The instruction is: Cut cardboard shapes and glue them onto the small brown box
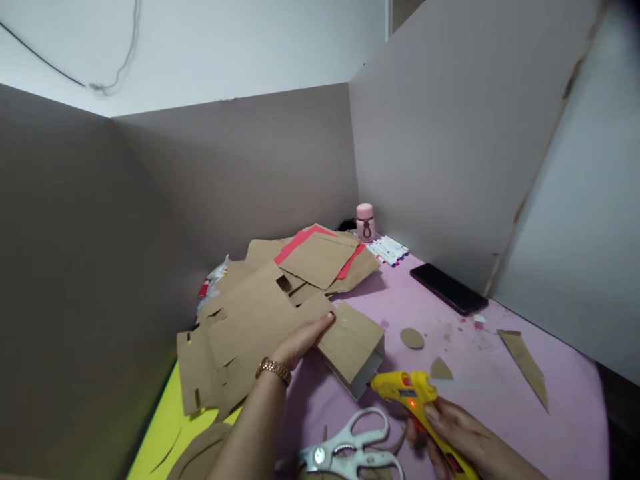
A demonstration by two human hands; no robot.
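Observation:
My left hand (303,341), with a gold watch on the wrist, grips the far left side of a small brown cardboard box (351,339). The thumb lies across its top; the other fingers are hidden behind it. The box's open end, pale inside, faces right and towards me. My right hand (450,430) is wrapped round the handle of a yellow hot glue gun (405,385). An orange light glows on the gun, and a clear glue stick (463,384) sticks out of its back. Its nozzle is at the lower edge of the box's open end; contact is unclear.
White-handled scissors (350,450) lie in front of the box. Large cardboard sheets (250,307) and red paper (300,243) pile up at left and back. Cardboard scraps (412,338), a black phone (447,288), markers (387,250) and a pink bottle (365,223) lie or stand rightward. Grey panels (240,167) enclose the table.

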